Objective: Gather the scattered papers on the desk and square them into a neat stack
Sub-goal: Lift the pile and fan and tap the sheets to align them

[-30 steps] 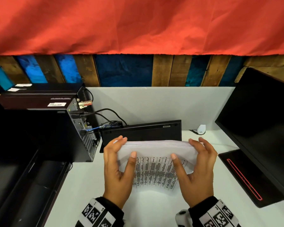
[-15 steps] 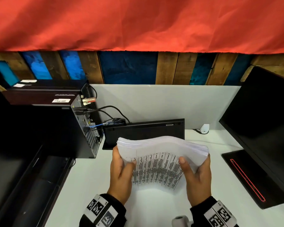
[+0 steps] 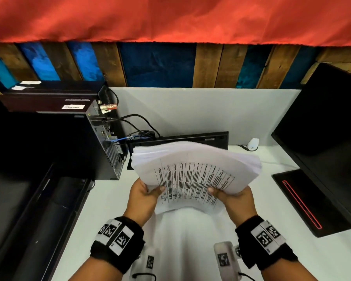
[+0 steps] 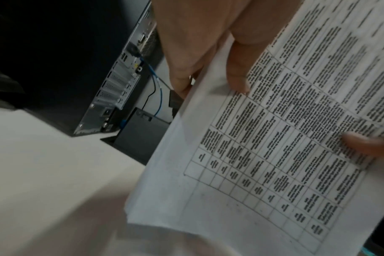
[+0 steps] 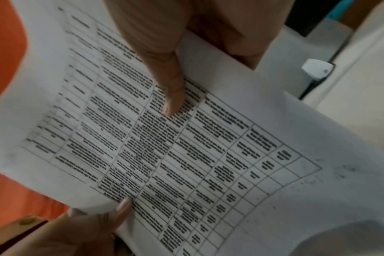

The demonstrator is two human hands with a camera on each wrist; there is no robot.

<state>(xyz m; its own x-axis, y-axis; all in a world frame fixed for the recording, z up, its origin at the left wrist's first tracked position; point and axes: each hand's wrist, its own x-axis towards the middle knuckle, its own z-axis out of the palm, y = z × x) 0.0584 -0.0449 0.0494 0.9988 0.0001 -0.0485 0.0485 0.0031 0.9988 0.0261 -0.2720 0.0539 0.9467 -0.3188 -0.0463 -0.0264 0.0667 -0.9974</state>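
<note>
I hold a thick stack of white papers (image 3: 195,171) lifted off the white desk (image 3: 180,244) and tilted so its printed table faces me. The far edge is uneven and fanned. My left hand (image 3: 145,196) grips the near left corner, thumb (image 4: 239,69) on top of the sheet (image 4: 274,147). My right hand (image 3: 234,197) grips the near right corner, thumb (image 5: 171,90) pressed on the print (image 5: 186,152). The fingers under the stack are hidden.
A black computer tower (image 3: 69,138) with cables stands at the left, and a black keyboard (image 3: 180,138) leans on the grey partition behind the stack. A dark monitor (image 3: 328,128) and its base (image 3: 304,201) are at the right. A small white device (image 3: 252,144) lies at the back.
The stack stood on its edge with my hands at its sides. It has since risen and tipped toward me, and both hands have slid down to its near corners.
</note>
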